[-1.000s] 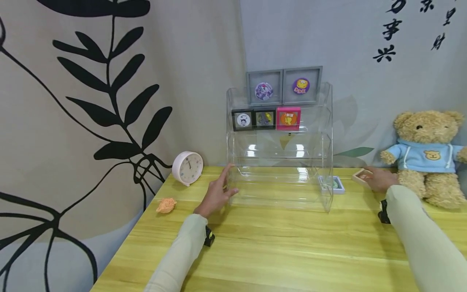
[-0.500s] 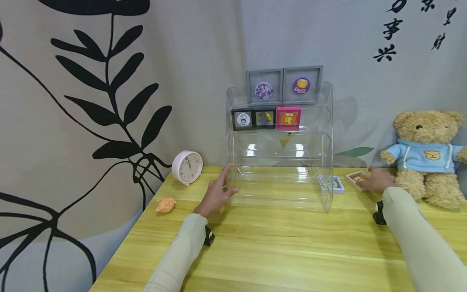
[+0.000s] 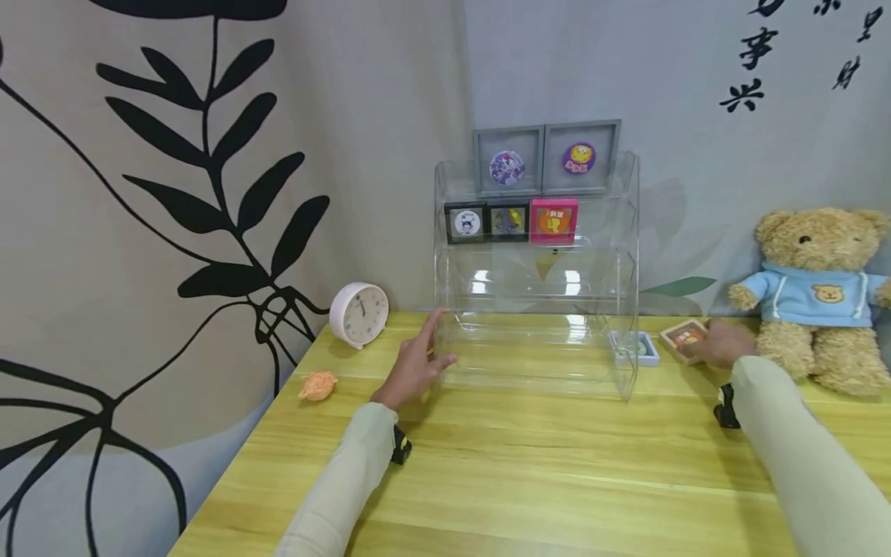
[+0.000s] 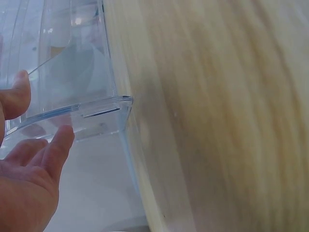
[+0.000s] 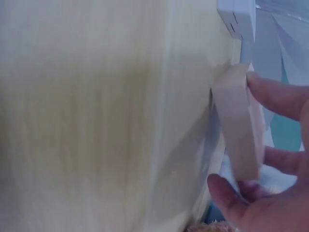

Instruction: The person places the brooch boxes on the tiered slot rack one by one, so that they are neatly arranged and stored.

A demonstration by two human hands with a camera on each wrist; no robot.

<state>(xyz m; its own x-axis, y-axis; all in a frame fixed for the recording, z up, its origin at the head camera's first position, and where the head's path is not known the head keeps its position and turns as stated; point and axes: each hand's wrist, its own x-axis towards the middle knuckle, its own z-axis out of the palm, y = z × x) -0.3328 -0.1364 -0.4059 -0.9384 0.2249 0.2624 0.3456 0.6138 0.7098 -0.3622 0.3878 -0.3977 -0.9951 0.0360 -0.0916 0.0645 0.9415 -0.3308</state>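
In the head view, my left hand [image 3: 412, 365] rests at the left side of a clear acrylic display stand [image 3: 536, 352], fingers spread. In the left wrist view its fingertips [image 4: 63, 135] lie against the side panel, the thumb apart from them. My right hand [image 3: 725, 343] pinches a small beige badge frame [image 3: 685, 338] by its edge, close over the table. Tilted there, the frame [image 5: 237, 121] shows its side in the right wrist view, and its orange picture shows from the head. A lilac frame [image 3: 647, 352] lies beside the stand's right end.
Two grey frames [image 3: 511, 161] stand on the top tier, with two black frames and a pink frame [image 3: 553, 221] one tier below. A pink clock [image 3: 360, 314] and an orange lump [image 3: 318, 385] sit left. A teddy bear [image 3: 816, 294] sits right, close to my right hand.
My right hand has drawn the beige frame a little left, towards the lilac frame, and its picture now tilts more into view. My left hand stays at the stand.
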